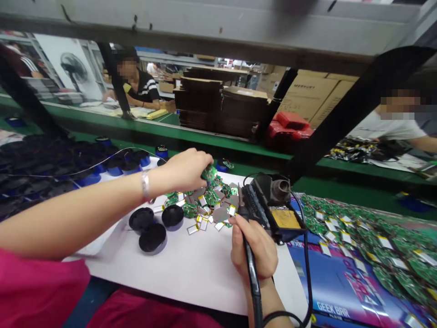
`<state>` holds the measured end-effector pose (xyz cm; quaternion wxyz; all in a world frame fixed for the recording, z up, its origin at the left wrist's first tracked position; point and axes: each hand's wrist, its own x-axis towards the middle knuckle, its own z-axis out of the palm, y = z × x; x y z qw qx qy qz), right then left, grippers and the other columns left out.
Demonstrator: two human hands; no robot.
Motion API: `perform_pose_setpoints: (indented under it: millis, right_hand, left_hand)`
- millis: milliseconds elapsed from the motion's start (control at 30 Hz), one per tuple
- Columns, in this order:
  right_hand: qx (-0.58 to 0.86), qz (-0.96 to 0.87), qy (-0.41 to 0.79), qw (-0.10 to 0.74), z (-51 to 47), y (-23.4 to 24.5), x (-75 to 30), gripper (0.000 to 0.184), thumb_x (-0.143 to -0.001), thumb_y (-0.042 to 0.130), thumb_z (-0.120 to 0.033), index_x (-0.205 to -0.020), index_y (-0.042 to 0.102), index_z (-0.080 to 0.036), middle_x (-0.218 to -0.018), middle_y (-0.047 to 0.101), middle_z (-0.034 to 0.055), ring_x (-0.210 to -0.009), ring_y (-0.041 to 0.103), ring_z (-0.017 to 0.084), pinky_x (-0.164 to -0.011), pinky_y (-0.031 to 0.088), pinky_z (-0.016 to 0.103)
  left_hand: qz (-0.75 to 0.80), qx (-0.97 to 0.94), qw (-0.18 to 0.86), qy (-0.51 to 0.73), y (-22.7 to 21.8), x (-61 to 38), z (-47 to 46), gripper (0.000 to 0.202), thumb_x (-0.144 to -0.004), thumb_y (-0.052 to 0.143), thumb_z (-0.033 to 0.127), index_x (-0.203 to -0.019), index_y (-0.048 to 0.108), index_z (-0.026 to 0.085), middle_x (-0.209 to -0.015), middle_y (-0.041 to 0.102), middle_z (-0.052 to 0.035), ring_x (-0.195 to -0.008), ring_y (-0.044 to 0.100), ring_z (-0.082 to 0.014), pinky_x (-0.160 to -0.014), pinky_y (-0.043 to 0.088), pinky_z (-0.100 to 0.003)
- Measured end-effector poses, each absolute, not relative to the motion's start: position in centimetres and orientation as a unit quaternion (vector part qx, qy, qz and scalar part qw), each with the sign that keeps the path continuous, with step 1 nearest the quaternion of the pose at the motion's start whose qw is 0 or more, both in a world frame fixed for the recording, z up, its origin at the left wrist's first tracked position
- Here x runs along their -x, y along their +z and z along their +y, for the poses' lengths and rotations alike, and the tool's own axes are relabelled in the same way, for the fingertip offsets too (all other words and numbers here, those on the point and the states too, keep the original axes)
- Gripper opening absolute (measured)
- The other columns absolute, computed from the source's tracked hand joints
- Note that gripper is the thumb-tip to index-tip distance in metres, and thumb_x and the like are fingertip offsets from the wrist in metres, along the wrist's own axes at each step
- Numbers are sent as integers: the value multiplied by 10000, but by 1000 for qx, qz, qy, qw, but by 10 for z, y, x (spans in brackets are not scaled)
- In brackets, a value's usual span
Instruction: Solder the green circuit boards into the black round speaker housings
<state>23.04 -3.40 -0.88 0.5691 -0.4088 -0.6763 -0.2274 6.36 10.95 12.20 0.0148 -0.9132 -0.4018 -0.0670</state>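
My left hand [191, 168] is closed on a small green circuit board [209, 173], held over a heap of similar boards [212, 197] on the white work sheet [198, 269]. Small silver battery cells [204, 223] with yellow ends lie along the heap's near side. In my right hand [256, 248] is a soldering iron [251, 264], its tip pointing up and away, beside the soldering iron stand [280, 191]. Three round black cups [152, 237] sit on the sheet below my left forearm.
Many black and blue round housings [41, 168] crowd the left. On the right, circuit boards with cells [368, 241] cover a blue printed box [327, 282]. The iron's black cable [308, 269] loops at right. A grey shelf beam [218, 27] crosses above. Co-workers sit beyond the bench.
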Motion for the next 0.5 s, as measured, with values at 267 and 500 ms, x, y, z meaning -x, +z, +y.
perform_pose_setpoints:
  millis: [267,500]
  right_hand:
    - [399,-693,-228,556,-31,-9,-231,399,-805,620,15,-1182,641,-115,-808,726,84,-702,700,184,-618,579,294]
    - [405,-697,-206,554,-30,-17,-237,426,-798,636,26,-1201,642,-113,-822,721,83,-719,693,181,-637,574,291]
  left_hand:
    - [-478,877,48,-3,100,-106,235,425,-828,709,322,-1202,628,137,-1246,638,-140,-1167,584,-286,-983,482,-407]
    - [-505,862,46,-16,108,-109,242,522,-842,696,434,-1253,604,126,-1297,611,-164,-1199,569,-322,-1014,450,-473]
